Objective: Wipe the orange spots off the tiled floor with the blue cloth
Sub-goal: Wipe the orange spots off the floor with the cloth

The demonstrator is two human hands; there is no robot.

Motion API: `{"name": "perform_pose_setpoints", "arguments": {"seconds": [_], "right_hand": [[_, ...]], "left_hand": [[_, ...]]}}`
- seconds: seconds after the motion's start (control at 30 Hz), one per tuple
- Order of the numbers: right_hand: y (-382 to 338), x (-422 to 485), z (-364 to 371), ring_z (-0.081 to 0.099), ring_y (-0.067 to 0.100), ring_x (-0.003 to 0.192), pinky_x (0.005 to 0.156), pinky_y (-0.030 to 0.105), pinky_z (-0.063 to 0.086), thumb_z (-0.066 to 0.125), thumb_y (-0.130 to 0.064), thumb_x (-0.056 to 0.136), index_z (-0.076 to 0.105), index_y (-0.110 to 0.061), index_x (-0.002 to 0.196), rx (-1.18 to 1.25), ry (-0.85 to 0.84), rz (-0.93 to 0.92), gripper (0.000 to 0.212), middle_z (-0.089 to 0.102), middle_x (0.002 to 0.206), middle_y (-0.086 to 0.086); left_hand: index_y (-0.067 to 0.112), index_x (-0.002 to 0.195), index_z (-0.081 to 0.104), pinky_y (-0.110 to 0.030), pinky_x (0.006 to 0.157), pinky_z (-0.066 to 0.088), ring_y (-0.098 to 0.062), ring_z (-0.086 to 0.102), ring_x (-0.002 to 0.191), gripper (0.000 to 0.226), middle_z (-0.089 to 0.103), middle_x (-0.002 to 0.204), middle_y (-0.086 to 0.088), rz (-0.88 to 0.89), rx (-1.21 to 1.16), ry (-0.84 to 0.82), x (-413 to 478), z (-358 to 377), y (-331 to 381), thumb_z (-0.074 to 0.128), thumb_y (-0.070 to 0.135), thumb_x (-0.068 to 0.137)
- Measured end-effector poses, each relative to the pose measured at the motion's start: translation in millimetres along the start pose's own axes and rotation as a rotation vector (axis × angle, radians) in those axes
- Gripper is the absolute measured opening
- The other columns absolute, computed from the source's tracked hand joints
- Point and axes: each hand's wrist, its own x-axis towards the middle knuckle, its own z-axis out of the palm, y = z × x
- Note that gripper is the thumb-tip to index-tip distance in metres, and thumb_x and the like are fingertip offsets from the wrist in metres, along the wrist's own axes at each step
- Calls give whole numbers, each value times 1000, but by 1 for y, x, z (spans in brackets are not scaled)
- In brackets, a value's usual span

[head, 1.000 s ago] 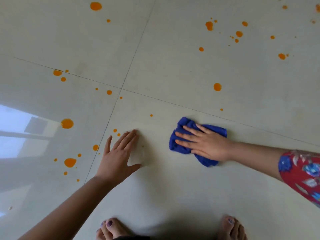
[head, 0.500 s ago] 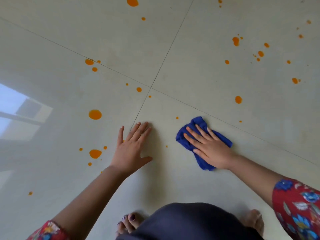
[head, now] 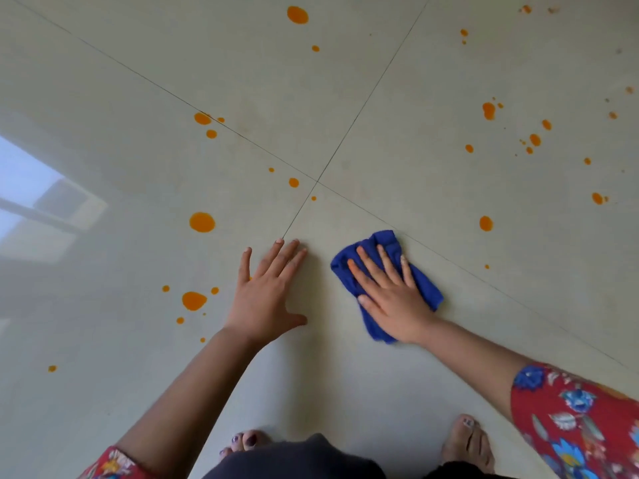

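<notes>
your right hand [head: 394, 299] lies flat on the blue cloth [head: 423, 286], fingers straight and spread, palm pressing the bunched fabric against the tiled floor [head: 345, 382]. the cloth sits on the near tile, lower right of the grout crossing [head: 316, 181], with its far edge at the grout line that runs off to the right. your left hand [head: 266, 300] is flat on bare tile beside it, fingers extended, thumb out, holding nothing. the two hands are near each other but apart.

orange spots noted:
- a large spot [head: 202, 222] up and left of the left hand
- a blot [head: 193, 300] with small drops round it, left of that hand
- a round spot [head: 485, 223] right of the cloth, across the grout line and apart from it
- a small drop [head: 293, 182] just beside the crossing
- a scatter [head: 488, 110] at upper right
- a top spot [head: 297, 14] near the upper edge

a red floral sleeve [head: 581, 420] covers your right upper arm. your bare feet [head: 466, 444] stand at the bottom edge. a window reflection [head: 34, 209] shows on the left tile.
</notes>
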Motion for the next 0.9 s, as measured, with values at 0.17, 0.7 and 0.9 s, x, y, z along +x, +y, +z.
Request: {"name": "perform_pose_setpoints", "arguments": {"seconds": [0.17, 0.7, 0.9], "right_hand": [[4, -44, 30, 5, 25, 150, 117, 53, 5, 34, -49, 98, 14, -36, 153, -132, 29, -555, 60, 5, 163, -8], [44, -19, 25, 13, 19, 149, 119, 43, 10, 35, -40, 97, 16, -33, 153, -28, 142, -459, 60, 12, 162, -8], [16, 58, -9, 17, 25, 148, 119, 47, 9, 44, -26, 99, 26, -25, 151, 216, 292, 187, 55, 18, 160, -2]], "left_hand": [[30, 155, 1, -47, 116, -13, -14, -7, 150, 125, -2, 163, 9, -28, -4, -3, 1, -3, 1, 77, 63, 61], [33, 154, 6, -50, 118, -6, -11, -5, 149, 131, -6, 162, 13, -175, -41, -3, 1, -1, -1, 74, 75, 50], [32, 154, 6, -46, 118, -11, -9, -6, 149, 130, -9, 161, 16, -192, -101, -25, 2, -4, 0, 78, 70, 52]]}}
